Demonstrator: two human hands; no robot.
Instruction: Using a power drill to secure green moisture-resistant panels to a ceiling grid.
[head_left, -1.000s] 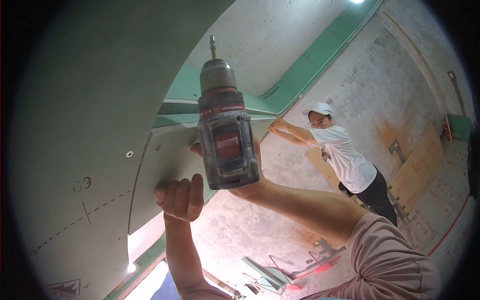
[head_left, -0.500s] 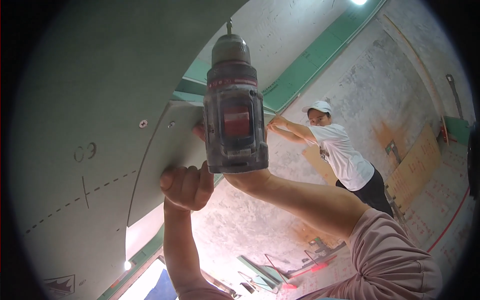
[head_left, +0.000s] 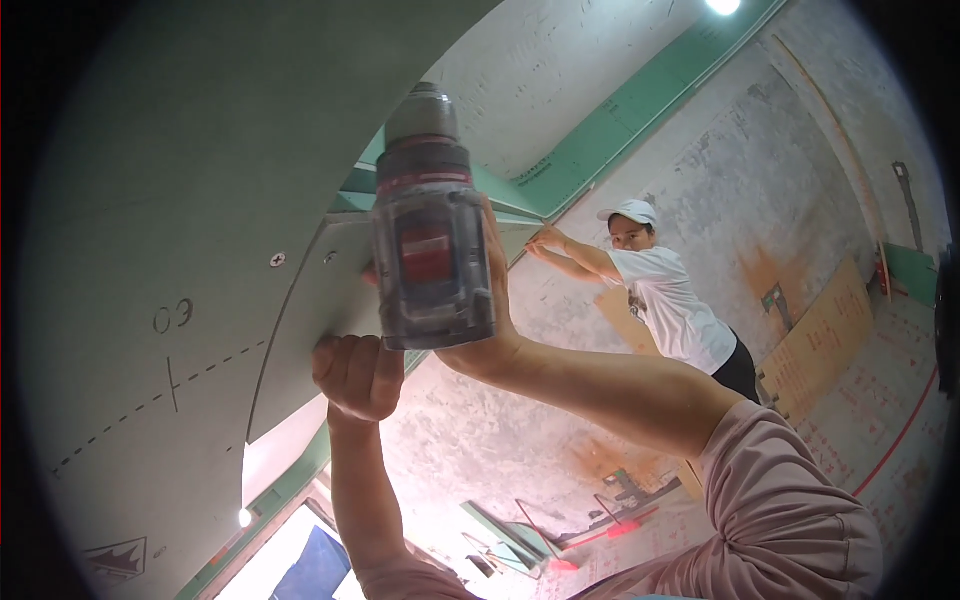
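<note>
My right hand [head_left: 499,285] grips a dark cordless drill [head_left: 435,265] with a red patch on its battery base, mostly hidden behind the tool. The drill's grey chuck [head_left: 422,115] points up beside the curved edge of a large grey-green board [head_left: 150,230]; no bit can be made out. Below and left of the drill, my left hand [head_left: 358,378] is a closed fist against a smaller board piece [head_left: 310,300]. What it holds, if anything, is hidden. A screw head [head_left: 277,260] shows in the large board, and another screw [head_left: 329,257] in the smaller piece.
A co-worker in a white cap and shirt [head_left: 675,300] reaches up to the green ceiling strip [head_left: 620,115] on the right. Brown sheets [head_left: 820,345] lean against the rough grey wall. Red-handled tools [head_left: 622,527] and green board offcuts [head_left: 505,535] lie low down.
The drill in my right hand has shifted left and blurs slightly; its bit, visible before, no longer shows. My left fist stays against the board. The whole view has moved slightly.
</note>
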